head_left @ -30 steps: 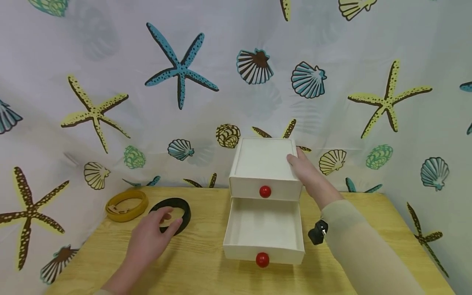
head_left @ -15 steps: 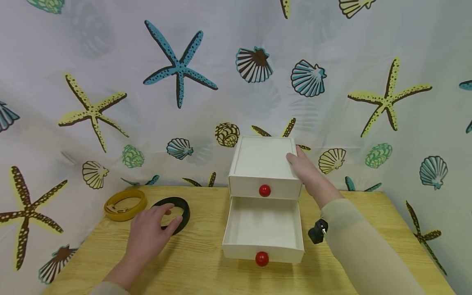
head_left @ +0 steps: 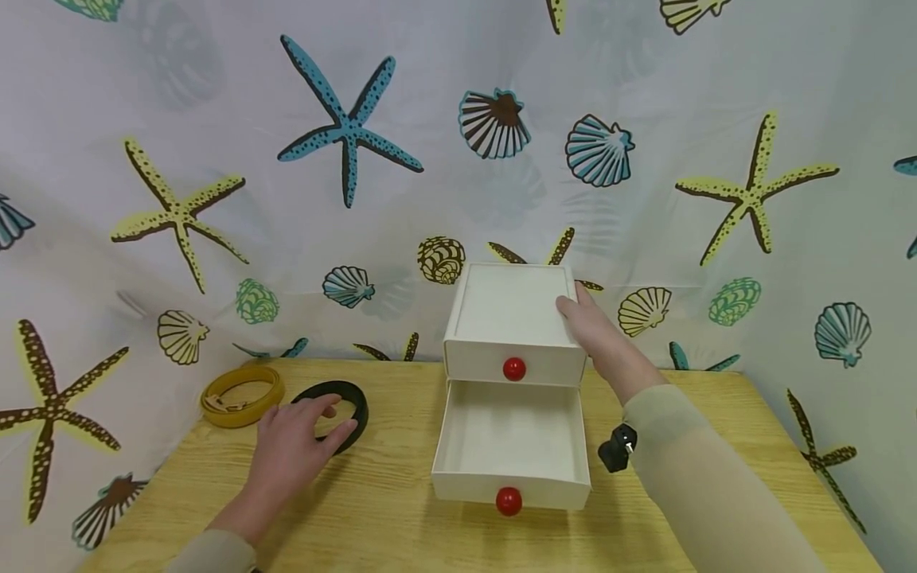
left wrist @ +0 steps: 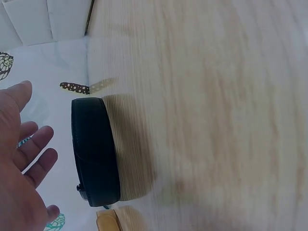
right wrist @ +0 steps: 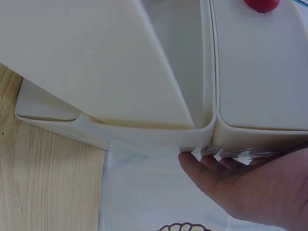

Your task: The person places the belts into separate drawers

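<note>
Head view: the cabinet (head_left: pixel 512 306) is found right of centre on the table (head_left: pixel 387 477), its lower drawer (head_left: pixel 473 485) pulled out toward the near side and its upper drawer (head_left: pixel 473 360) closed. The cabinet is held by the right hand (head_left: pixel 600 330), the thumb laid over the top edge and the fingers set against the right side. The black belt (left wrist: pixel 96 151) is found coiled on the left of the table, with the yellow belt (head_left: pixel 242 417) coiled just left of it. The left hand (head_left: pixel 290 446) is poised at the black belt's near left, thumb and fingers parted, nothing held; a gap is seen in the left wrist view. Opening of the lower drawer is judged complete. Grasping of the black belt is judged outstanding, both belts being noted outside the drawer.
</note>
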A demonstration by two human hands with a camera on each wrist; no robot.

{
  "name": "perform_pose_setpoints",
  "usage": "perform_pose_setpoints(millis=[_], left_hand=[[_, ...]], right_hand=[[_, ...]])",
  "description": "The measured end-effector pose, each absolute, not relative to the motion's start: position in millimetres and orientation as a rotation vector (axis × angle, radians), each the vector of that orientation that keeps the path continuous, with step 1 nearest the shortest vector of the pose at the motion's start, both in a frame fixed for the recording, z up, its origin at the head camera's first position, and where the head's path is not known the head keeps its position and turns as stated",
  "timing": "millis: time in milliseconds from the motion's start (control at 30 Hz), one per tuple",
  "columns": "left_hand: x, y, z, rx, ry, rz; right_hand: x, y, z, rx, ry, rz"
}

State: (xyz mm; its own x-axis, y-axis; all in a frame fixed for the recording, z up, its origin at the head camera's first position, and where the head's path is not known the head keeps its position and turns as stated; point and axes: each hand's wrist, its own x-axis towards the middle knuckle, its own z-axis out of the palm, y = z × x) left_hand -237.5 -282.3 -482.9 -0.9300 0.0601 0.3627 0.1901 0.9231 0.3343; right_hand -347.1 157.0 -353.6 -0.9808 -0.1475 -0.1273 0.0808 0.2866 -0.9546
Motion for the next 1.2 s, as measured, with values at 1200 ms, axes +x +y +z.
perform_pose_setpoints(millis=[1200], left_hand=[[-251.0, -291.4, -504.5, -0.144, -2.865, -0.631]], right_hand=[[-350.1, 157.5, -357.2, -0.056, 2.361, -1.775]])
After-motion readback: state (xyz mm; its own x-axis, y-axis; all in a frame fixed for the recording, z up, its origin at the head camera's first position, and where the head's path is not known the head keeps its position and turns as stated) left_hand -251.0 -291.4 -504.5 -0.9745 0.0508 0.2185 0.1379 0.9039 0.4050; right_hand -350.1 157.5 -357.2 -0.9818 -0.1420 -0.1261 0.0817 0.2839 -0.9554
